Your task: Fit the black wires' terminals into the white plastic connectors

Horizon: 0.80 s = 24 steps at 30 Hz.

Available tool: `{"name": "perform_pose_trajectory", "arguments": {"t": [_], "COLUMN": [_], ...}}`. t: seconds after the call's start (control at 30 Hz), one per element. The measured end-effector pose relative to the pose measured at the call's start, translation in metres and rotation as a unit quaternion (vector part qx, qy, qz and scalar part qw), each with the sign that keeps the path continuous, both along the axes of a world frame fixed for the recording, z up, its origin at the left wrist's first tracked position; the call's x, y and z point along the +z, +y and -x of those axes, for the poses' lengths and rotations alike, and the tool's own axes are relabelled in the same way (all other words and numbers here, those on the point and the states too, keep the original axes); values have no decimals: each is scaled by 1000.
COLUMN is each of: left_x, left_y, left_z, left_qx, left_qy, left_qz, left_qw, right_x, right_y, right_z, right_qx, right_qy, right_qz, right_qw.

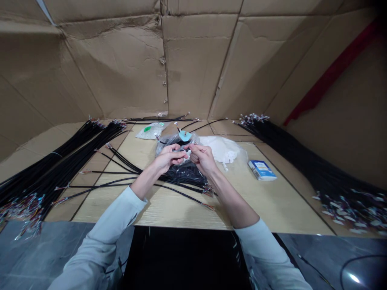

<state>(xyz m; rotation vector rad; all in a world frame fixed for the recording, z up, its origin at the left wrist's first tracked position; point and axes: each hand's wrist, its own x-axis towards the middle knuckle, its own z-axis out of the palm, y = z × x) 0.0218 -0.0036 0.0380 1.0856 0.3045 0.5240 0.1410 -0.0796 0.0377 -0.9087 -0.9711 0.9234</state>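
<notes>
My left hand (169,158) and my right hand (203,158) meet fingertip to fingertip above a clear plastic bag of black cables (181,171). Between them is a small white connector (186,153) on thin wires, which both hands appear to pinch. Its exact shape is hidden by my fingers. A pale blue tag (185,136) sits just beyond my fingertips. Several loose black cables (127,179) with bare coloured wire ends lie under my wrists.
Bundles of black cables lie at the left (60,165) and right (302,161) on a light wooden table (266,205). Beyond stand a white bag of parts (220,149), a blue-and-white box (261,170) and a small plastic bag (151,132). Cardboard (193,60) lines the back.
</notes>
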Motion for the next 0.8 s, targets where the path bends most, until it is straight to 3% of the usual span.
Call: {"name": "perform_pose_trajectory", "arguments": {"t": [0.13, 0.23, 0.3, 0.4, 0.47, 0.53, 0.8], "left_x": [0, -2, -5, -12, -17, -20, -35], "left_y": [0, -3, -7, -11, -13, -15, -21], "left_z": [0, -1, -1, 1, 2, 3, 1], "left_qx": [27, 108, 180, 275, 300, 305, 318], "left_qy": [19, 57, 84, 105, 127, 153, 188], "left_qz": [-42, -169, -297, -491, -582, -636, -718], "left_qw": [999, 978, 934, 820, 745, 692, 590], "right_x": [-2, -4, -5, -6, -6, -6, -6], "right_y": [2, 4, 5, 6, 5, 5, 4], "right_z": [-1, 1, 3, 4, 5, 5, 6], "right_qx": [-36, -94, -120, -138, -141, -139, -124], "right_qy": [-11, -12, -6, 2, 5, 8, 13], "right_qz": [16, 29, 33, 46, 57, 60, 61], "right_qw": [999, 995, 992, 989, 988, 989, 990]}}
